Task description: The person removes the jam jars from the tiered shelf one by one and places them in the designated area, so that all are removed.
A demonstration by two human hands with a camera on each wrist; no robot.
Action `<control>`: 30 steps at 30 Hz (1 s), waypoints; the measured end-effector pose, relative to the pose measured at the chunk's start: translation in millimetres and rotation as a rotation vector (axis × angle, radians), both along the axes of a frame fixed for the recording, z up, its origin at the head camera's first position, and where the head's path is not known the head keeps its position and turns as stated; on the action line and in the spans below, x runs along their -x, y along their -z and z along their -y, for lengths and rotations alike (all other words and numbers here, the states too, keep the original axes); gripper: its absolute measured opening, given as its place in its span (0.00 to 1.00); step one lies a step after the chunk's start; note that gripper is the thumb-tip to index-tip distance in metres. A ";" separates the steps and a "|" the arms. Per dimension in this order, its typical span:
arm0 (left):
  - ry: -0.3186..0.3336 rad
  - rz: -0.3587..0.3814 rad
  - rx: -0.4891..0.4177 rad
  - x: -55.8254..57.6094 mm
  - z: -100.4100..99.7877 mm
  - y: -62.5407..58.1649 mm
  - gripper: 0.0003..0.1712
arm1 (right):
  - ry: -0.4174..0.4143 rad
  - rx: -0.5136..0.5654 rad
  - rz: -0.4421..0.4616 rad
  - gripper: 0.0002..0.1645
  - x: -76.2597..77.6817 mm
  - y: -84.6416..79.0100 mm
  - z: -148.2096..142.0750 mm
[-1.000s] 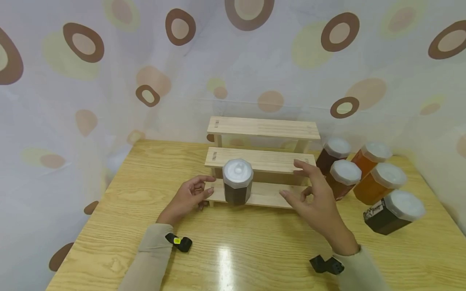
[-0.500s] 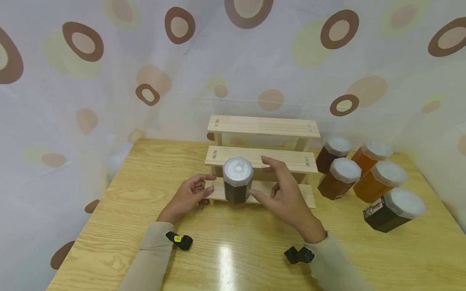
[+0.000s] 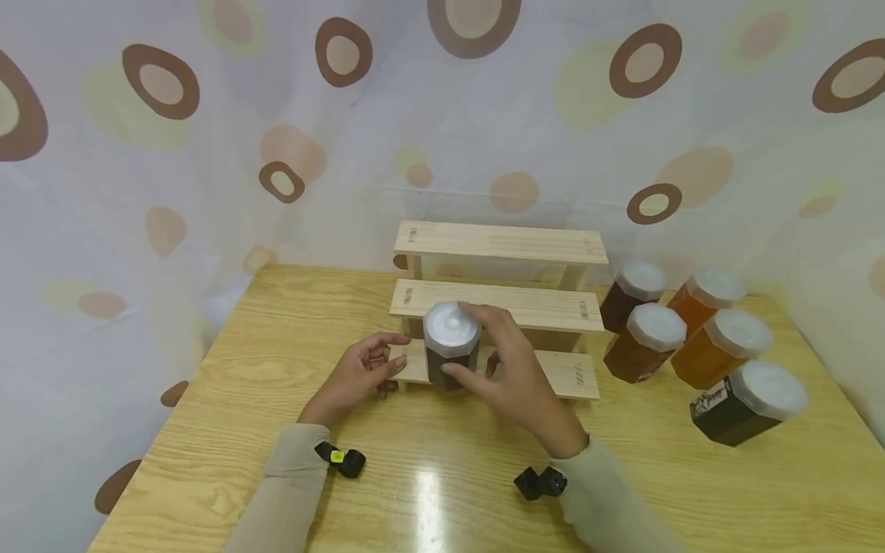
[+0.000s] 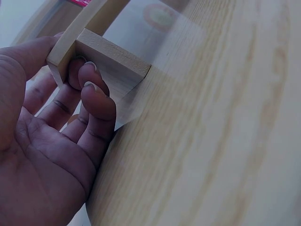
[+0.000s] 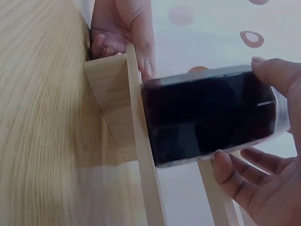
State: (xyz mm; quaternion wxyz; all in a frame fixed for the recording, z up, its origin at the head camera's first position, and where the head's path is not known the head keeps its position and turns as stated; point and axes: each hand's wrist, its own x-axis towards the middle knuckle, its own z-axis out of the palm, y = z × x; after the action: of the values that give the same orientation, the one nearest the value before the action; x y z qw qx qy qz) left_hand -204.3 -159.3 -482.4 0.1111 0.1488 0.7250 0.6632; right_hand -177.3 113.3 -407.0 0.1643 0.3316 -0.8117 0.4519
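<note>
An octagonal jar (image 3: 451,338) with dark contents and a whitish translucent lid stands on the lowest step of a three-tier wooden shelf (image 3: 505,303), towards its left end. My right hand (image 3: 512,376) curls round this jar from the right, thumb on its front and forefinger near the lid. In the right wrist view, the thumb and a fingertip meet opposite sides of the dark jar (image 5: 211,117). At the left end of the lowest board, my left hand (image 3: 359,372) grips the shelf. The left wrist view has its fingers (image 4: 96,101) curled beneath the board, beside the leg.
Several lidded jars stand right of the shelf: dark red (image 3: 631,296), reddish brown (image 3: 641,349), orange (image 3: 705,303), amber (image 3: 719,353). A black labelled jar (image 3: 743,407) is nearest the front. A circle-patterned cloth (image 3: 442,115) hangs behind the wooden table (image 3: 290,322).
My right hand has moved left from the shelf's right end to the jar, and its fingers have closed round it. The left hand and the jar have stayed in place.
</note>
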 end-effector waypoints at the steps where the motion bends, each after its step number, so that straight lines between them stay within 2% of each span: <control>1: 0.000 0.000 0.000 -0.3 -0.1 0.3 0.21 | 0.002 -0.006 0.005 0.48 0.1 0.3 1.8; 10: -0.004 0.008 -0.011 -1.3 -0.8 0.2 0.22 | 0.035 -0.040 0.052 0.48 -0.9 1.1 12.4; 19: -0.002 0.005 -0.010 -0.5 -0.7 -1.3 0.21 | 0.058 -0.010 -0.037 0.47 2.5 7.1 15.1; 30: -0.006 0.006 -0.012 0.5 0.1 0.5 0.21 | 0.063 0.051 -0.091 0.46 3.5 12.4 15.4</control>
State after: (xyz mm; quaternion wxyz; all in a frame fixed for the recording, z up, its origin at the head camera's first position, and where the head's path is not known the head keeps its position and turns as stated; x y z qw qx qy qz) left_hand -204.8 -159.3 -482.9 0.1103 0.1456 0.7210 0.6684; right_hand -180.9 97.9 -419.5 0.2235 0.3218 -0.8017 0.4515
